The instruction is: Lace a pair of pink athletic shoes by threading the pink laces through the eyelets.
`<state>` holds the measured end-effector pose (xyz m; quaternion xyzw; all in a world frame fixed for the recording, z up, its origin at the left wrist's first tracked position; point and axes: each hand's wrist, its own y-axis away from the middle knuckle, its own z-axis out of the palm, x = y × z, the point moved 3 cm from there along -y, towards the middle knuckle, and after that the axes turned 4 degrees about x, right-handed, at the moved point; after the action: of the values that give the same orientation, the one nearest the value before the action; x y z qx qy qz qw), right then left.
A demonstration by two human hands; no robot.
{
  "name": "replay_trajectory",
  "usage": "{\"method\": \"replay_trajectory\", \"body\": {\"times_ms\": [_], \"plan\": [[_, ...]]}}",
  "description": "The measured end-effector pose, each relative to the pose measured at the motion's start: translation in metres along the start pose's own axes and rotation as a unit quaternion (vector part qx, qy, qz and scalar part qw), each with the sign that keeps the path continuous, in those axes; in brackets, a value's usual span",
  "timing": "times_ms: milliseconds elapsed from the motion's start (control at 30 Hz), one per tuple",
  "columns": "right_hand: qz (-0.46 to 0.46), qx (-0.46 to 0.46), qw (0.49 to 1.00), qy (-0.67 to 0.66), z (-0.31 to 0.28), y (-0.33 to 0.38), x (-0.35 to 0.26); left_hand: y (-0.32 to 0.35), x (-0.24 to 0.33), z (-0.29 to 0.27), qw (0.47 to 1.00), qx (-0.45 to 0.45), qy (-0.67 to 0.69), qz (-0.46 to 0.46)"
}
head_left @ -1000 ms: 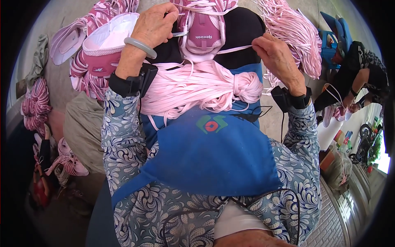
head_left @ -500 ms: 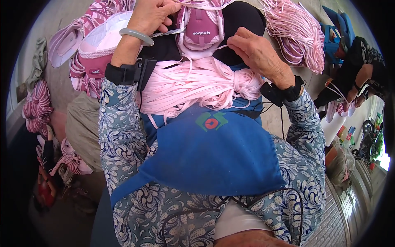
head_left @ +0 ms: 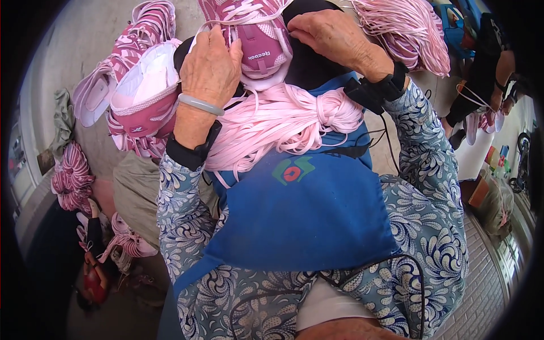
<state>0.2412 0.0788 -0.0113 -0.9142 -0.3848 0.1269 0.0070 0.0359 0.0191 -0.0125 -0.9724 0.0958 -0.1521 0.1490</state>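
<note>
Left hand (head_left: 211, 67): curled, left of shoe (head_left: 260, 51); unclear whether pinching.
Right hand (head_left: 335, 37): bunched, right of shoe; unclear whether pinching.
Laces (head_left: 277, 122): bundled, near side of shoe.

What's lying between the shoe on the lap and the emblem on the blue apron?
In the head view, a bundle of pale pink laces lies between the shoe and the emblem.

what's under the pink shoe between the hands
Black cloth shows to the right of the pink shoe, and the pale pink lace bundle lies by its near end. Whatever is directly beneath is covered and can't be seen.
</note>
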Motion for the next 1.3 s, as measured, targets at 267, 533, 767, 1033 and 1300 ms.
{"method": "replay_trajectory", "body": {"times_ms": [267,533,767,1033,1300], "plan": [[-0.009,0.171,0.971,-0.167,-0.021,-0.011,-0.012,-0.003,-0.012,0.004,0.998,0.045,0.049,0.011],[0.066,0.171,0.966,-0.182,0.002,-0.042,0.0,-0.019,-0.002,-0.003,0.996,0.047,0.061,0.044],[0.028,0.121,0.967,-0.221,-0.003,-0.026,0.003,-0.032,0.007,-0.015,0.989,0.0,-0.076,0.124],[0.002,0.085,0.968,-0.236,-0.011,-0.036,0.008,-0.035,0.001,-0.012,0.973,0.025,-0.069,0.217],[-0.017,0.103,0.976,-0.19,-0.012,-0.044,0.003,-0.016,0.038,-0.018,0.945,-0.102,0.309,-0.042]]}}
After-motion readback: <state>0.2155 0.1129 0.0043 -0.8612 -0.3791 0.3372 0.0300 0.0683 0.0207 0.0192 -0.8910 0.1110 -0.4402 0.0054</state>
